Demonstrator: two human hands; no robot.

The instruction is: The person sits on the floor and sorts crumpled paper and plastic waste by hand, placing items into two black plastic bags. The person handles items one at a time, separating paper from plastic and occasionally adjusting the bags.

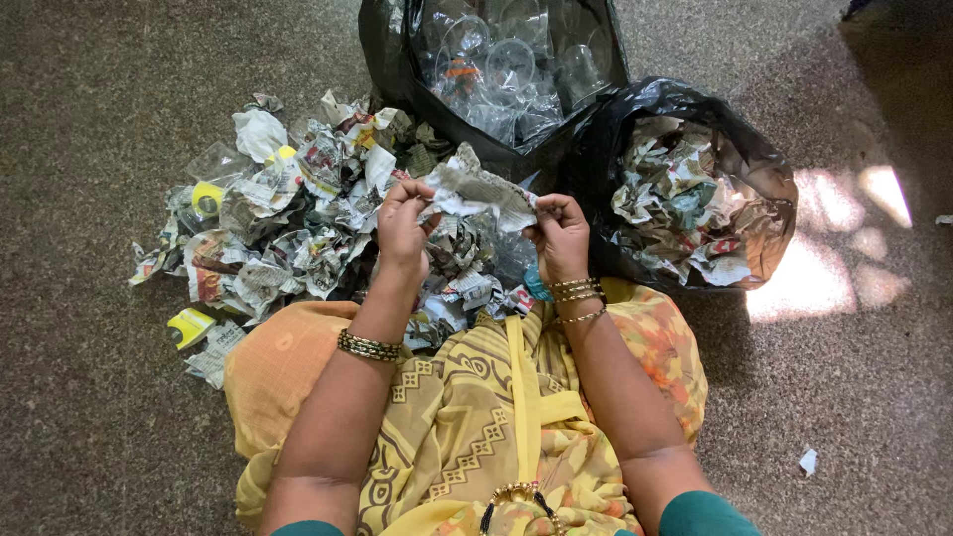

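Behind hands point(481, 233), paper pile point(288, 223), 2 bags point(685, 189)

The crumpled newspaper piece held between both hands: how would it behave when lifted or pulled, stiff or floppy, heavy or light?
The crumpled newspaper piece is probably very light: the left hand and right hand pinch it by fingertips only. It looks floppy, sagging and creased between them. Being thin paper, it may tear if pulled hard.

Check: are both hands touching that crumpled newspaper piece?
Touching. Head view shows the left hand and right hand pinching opposite ends of the crumpled newspaper piece.
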